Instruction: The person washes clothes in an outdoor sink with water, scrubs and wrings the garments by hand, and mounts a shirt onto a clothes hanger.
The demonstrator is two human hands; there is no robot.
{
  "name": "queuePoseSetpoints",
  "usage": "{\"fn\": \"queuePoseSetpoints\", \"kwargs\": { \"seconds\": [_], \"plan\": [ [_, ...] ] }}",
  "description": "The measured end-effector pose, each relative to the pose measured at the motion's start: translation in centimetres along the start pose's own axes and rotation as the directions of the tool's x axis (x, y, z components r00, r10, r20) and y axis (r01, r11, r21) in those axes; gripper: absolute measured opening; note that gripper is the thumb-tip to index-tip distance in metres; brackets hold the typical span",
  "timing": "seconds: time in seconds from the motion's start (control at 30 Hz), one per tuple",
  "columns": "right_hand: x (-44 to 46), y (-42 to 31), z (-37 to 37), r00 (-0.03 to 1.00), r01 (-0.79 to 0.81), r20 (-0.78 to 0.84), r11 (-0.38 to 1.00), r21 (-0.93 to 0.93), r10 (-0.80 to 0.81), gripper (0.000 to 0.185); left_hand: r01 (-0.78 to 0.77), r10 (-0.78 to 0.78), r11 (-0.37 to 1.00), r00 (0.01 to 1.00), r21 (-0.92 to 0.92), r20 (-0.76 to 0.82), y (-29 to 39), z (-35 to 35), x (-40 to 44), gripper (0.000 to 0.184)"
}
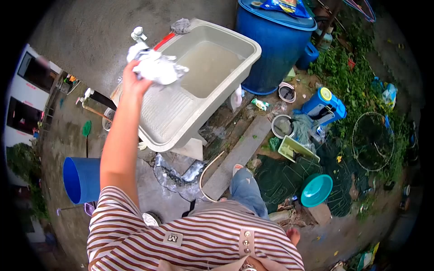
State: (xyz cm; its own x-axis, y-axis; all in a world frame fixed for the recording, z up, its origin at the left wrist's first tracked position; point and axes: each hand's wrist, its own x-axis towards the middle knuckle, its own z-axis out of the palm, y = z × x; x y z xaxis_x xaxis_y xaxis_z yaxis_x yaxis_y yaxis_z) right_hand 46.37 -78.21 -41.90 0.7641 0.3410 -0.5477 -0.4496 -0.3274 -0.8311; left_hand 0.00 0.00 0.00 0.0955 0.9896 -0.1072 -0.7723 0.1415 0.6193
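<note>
My left hand [136, 86] reaches forward with its fingers closed around a crumpled white cloth [158, 68], whose edges are blurred. The cloth is held above the near left part of a grey wash sink [199, 108], between the ribbed washboard [169, 108] and the tap [139, 34]. Cloudy water [211, 63] lies in the basin. On the sink's far rim rest a red-handled tool [163, 41] and a dark grey rag [181, 26]. My right hand is out of the frame.
A large blue barrel [275, 49] stands beside the sink. To the right are a blue backpack sprayer [323, 107], a teal basin [317, 190], a pale green tub [296, 149] and dark netting [280, 183]. A plank [239, 153] crosses the ground; a blue bin [81, 180] is at left.
</note>
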Motion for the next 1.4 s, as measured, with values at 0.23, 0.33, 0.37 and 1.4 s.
{"fn": "queuePoseSetpoints", "kwargs": {
  "seconds": [0.23,0.33,0.37,1.4],
  "plan": [
    [3.1,3.0,-3.0,0.87,-0.469,0.187,0.883,0.03,0.456,0.014,0.211,-0.195,0.971,0.971,0.112,-0.14,-9.5,-8.7,11.4,0.028],
    [6.7,-7.0,9.5,0.911,-0.185,0.304,0.935,-0.304,0.279,0.016,0.462,-0.234,0.786,0.837,0.41,-0.494,-12.5,-12.0,12.4,0.027],
    [8.0,-10.0,13.7,0.899,-0.074,0.38,0.932,-0.356,0.217,0.016,0.476,-0.165,0.737,0.815,0.48,-0.555,-13.1,-12.3,11.5,0.034],
    [2.0,-29.1,90.6,0.387,0.902,0.794,-0.371,-0.22,0.468,0.064,0.448,0.39,-0.56,0.885,0.697,-0.256,-15.8,-15.7,-5.8,0.07]
  ]
}}
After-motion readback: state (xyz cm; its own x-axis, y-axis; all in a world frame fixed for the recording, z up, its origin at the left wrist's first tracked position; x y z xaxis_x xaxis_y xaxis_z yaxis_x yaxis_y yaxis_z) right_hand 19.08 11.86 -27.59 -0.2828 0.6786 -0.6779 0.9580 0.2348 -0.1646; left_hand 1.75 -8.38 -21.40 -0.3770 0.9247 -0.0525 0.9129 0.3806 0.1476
